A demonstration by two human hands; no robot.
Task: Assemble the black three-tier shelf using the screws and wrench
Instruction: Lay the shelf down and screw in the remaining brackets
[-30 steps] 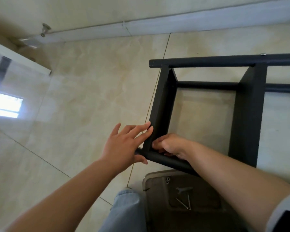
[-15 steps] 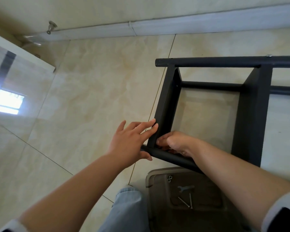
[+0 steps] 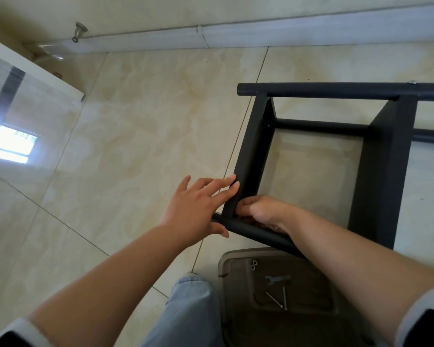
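Little has shifted since before; our left hand (image 3: 198, 206) still presses flat-fingered on the rigid, light-looking shelf (image 3: 253, 156) corner, where our right hand (image 3: 263, 211) curls round the joint.

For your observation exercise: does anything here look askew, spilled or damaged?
Nothing stands out. The black shelf frame lies on its side on the floor for assembly, and the wrench and screws sit together in the tray.

- Bare forearms, left hand (image 3: 197, 209) and right hand (image 3: 263, 212) ungloved.
- Dark sleeves (image 3: 426, 329) with pale grey cuffs (image 3: 411, 311) pushed up.
- Light blue denim trouser leg (image 3: 186, 314).
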